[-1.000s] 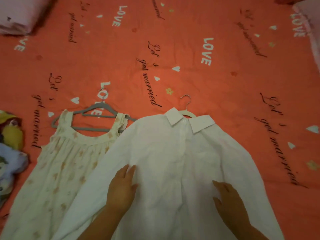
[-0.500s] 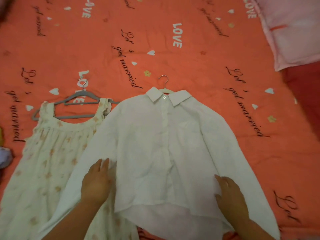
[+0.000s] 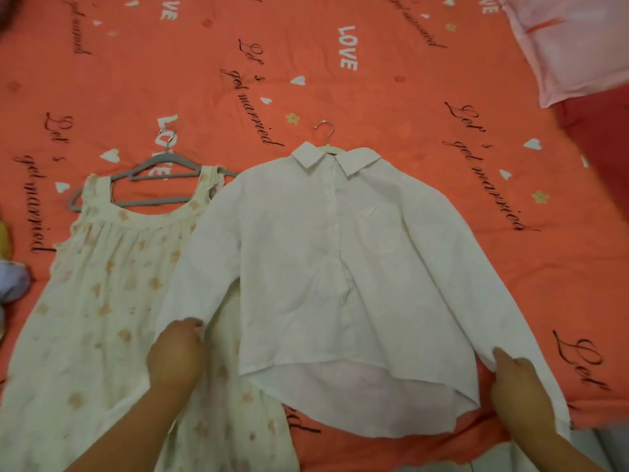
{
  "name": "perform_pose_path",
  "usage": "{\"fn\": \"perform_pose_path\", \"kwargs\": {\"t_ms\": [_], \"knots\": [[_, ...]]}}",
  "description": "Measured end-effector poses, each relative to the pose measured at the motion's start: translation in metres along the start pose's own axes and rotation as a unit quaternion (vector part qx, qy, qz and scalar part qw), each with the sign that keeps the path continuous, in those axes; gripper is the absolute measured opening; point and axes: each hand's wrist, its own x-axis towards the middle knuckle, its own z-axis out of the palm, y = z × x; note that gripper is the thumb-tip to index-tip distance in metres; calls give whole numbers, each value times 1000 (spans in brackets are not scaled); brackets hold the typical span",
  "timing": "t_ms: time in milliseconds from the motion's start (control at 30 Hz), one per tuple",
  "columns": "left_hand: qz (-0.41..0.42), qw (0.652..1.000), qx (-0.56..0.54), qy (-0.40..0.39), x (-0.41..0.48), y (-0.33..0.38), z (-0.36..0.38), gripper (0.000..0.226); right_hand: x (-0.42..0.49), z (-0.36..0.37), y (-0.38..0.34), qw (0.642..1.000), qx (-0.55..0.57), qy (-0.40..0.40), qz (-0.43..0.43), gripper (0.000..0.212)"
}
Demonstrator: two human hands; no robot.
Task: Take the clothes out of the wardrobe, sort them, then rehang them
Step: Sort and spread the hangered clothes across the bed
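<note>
While spreading the white shirt [image 3: 333, 267] flat on the orange bedspread [image 3: 391, 97], best to draw both sleeves outward at an even pull, away from the body panel, without tugging the collar off the hanger hook [image 3: 331, 137].

Head view.
- Shirt front-up, mid-bed, placket centred and collar toward the far side. Hanger inside it, only the metal hook showing above the collar.
- Left hand [image 3: 177, 356]: fingers curled in, pinching the inner edge of the sleeve on that side.
- Right hand [image 3: 514, 379]: thumb laid over the inner edge of the other sleeve, fingers seemingly tucked under the cloth. Reads as a pinch, fingertips hidden.
- Hem uneven, longer back tail showing below the front. Worth smoothing once the sleeves lie straight.

Around:
- Floral dress [image 3: 102, 294] just beside, to the left, on a grey hanger [image 3: 143, 166], with the shirt sleeve overlapping its side.
- Likely snag: dragging the dress along with that sleeve. Better to lift than to slide.
- Pink pillow [image 3: 571, 52] at the far right corner, well apart.
- Bluish soft thing [image 3: 12, 281] at the left edge, cut off, not identifiable.
- Judged as the sorting stage: two garments out and laid flat, rehanging not yet begun.
</note>
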Motion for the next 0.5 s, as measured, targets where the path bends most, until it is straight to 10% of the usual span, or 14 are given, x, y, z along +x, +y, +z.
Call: {"fn": "perform_pose_path", "kwargs": {"t_ms": [267, 500], "knots": [[9, 1000, -18, -16, -29, 33, -15, 40, -68, -37, -98, 954, 180, 93, -221, 41], [-86, 994, 23, -61, -24, -2, -10, 58, -104, 9, -138, 921, 197, -62, -332, 44]]}}
